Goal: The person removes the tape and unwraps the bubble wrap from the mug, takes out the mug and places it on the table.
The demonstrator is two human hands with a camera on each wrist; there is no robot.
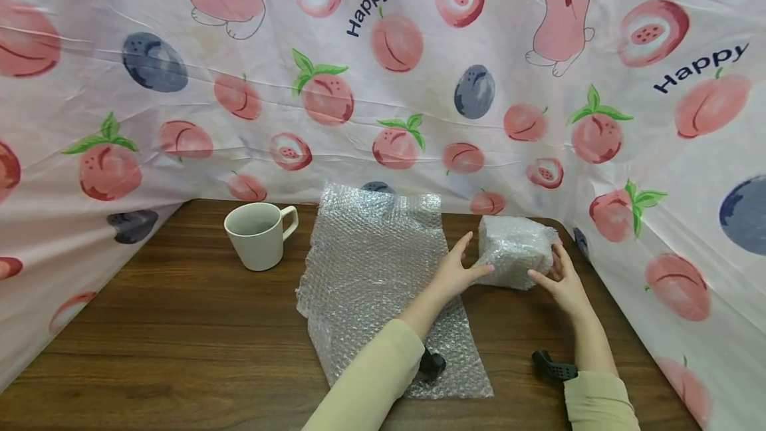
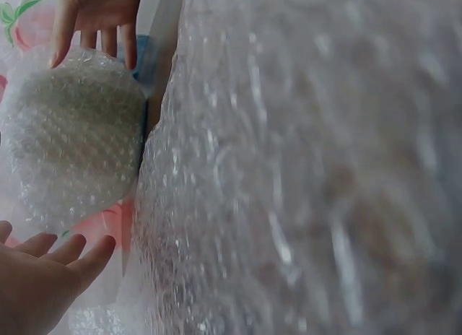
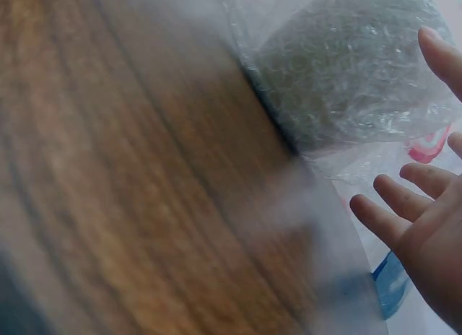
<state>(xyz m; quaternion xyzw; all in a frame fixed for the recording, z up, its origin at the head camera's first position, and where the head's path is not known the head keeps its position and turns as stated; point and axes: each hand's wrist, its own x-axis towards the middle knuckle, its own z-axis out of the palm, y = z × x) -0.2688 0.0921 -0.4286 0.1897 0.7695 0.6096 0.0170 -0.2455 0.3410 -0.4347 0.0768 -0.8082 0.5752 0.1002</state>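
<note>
A bundle wrapped in bubble wrap sits at the back right of the table; its contents are hidden under the cloudy layers. My left hand is at its left side, fingers spread, with a gap between the fingers and the bundle in the left wrist view. On the opposite side is my right hand, its fingers extended and spread beside the wrap in the right wrist view. Whether a fingertip of either hand touches the wrap I cannot tell. Beneath my left forearm lies a flat sheet of bubble wrap.
A white mug stands upright left of the sheet, handle to the right. The brown wooden table is bordered by a fruit-patterned curtain at the back and both sides. Dark camera mounts are on both wrists.
</note>
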